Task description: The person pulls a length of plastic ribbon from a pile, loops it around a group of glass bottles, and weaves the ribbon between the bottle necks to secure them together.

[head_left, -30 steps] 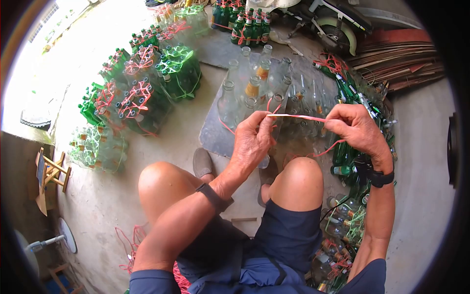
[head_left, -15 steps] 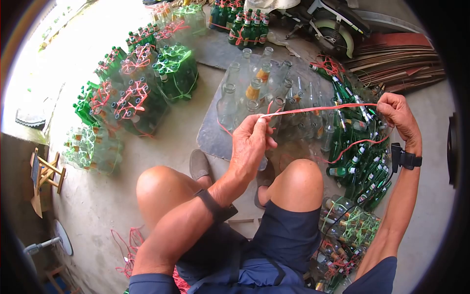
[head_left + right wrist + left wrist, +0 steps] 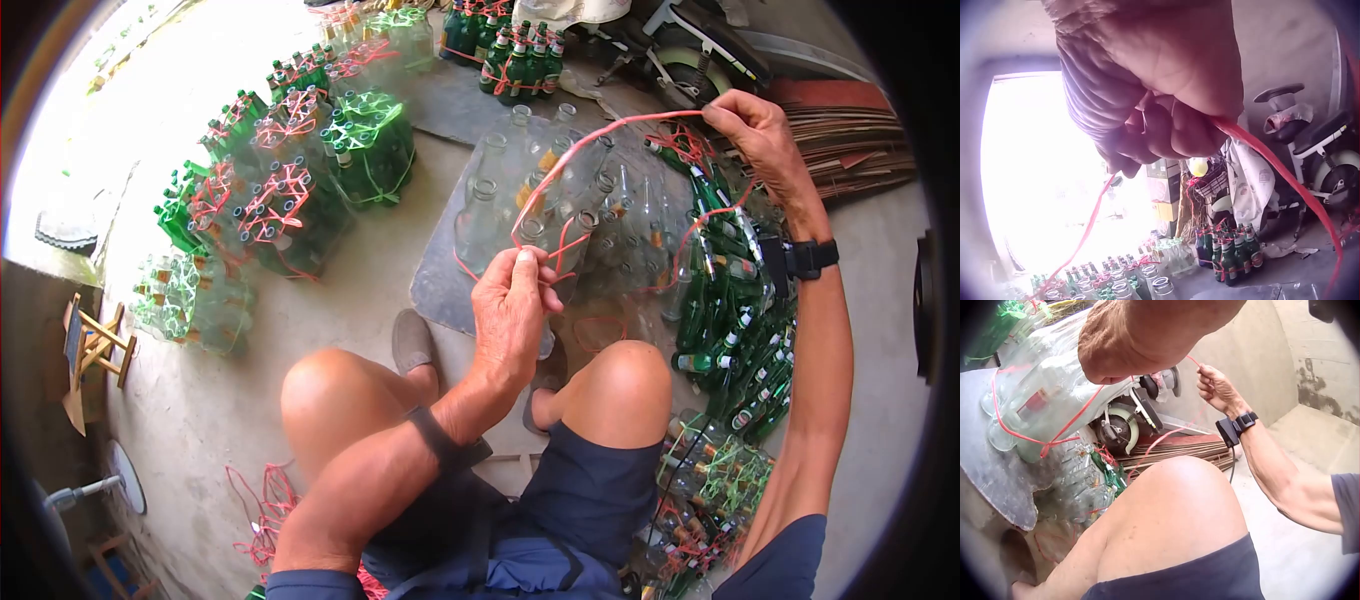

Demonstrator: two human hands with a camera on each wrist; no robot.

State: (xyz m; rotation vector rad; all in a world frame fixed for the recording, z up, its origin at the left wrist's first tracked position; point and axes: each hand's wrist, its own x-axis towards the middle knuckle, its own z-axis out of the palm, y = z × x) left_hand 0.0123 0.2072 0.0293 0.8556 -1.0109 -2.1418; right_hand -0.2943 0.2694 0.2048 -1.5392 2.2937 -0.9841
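A red plastic string (image 3: 575,148) arcs between my two hands. The left hand (image 3: 508,315) pinches it between thumb and forefinger, at the near side of a cluster of clear glass bottles (image 3: 483,210). Raised to the far right, the right hand (image 3: 757,140) grips the string in curled fingers, with a tail hanging below it. In the left wrist view, string loops around the bottles (image 3: 1035,403) and crosses at their lower part. The right wrist view shows string (image 3: 1297,181) leaving both sides of the curled right hand (image 3: 1154,100). The bottles stand upright on a grey board (image 3: 432,275).
Tied bundles of green and clear bottles (image 3: 290,200) stand at left. Loose green bottles (image 3: 725,290) lie piled at right. Behind are a scooter (image 3: 695,70), stacked flat strips (image 3: 835,130) and more green bottles (image 3: 520,65). A wooden stool (image 3: 100,345) sits far left.
My right hand first pulled the string out to the right, then rose up and away over the bottles. The string went from taut to a slack arc. The left hand stays near the bottles, still pinching.
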